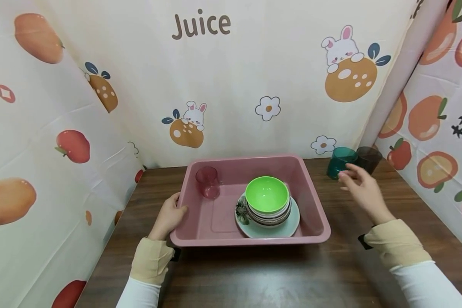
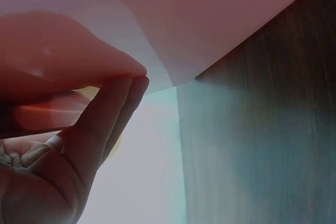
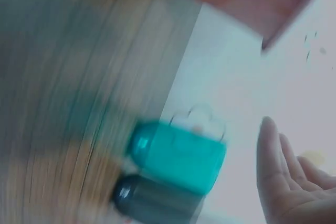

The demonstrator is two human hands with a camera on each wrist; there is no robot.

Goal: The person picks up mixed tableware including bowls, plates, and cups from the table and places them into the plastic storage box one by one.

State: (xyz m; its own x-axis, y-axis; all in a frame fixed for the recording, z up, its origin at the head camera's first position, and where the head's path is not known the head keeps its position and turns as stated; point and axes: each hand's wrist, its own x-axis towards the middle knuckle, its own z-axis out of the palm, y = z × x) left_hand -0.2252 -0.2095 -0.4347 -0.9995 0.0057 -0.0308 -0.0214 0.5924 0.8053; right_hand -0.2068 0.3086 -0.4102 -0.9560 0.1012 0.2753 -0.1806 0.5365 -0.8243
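Observation:
My left hand (image 1: 169, 216) grips the left rim of a pink plastic tub (image 1: 221, 216), thumb over the edge; the left wrist view shows fingers bent at the tub's underside. Inside the tub, a see-through red cup (image 1: 208, 184) stands at the back left. A green bowl (image 1: 267, 194) tops a stack of bowls on a pale plate (image 1: 293, 222) at the right. My right hand (image 1: 363, 192) is raised with nothing in it, its fingers loosely bent, close to a teal cup (image 1: 336, 166). In the right wrist view its fingers are apart from the teal cup (image 3: 181, 156).
Beside the teal cup stands a dark see-through cup (image 1: 372, 161), near the back right corner. A wooden table (image 1: 254, 278) lies under everything. Printed cloth walls (image 1: 231, 85) enclose the back and both sides.

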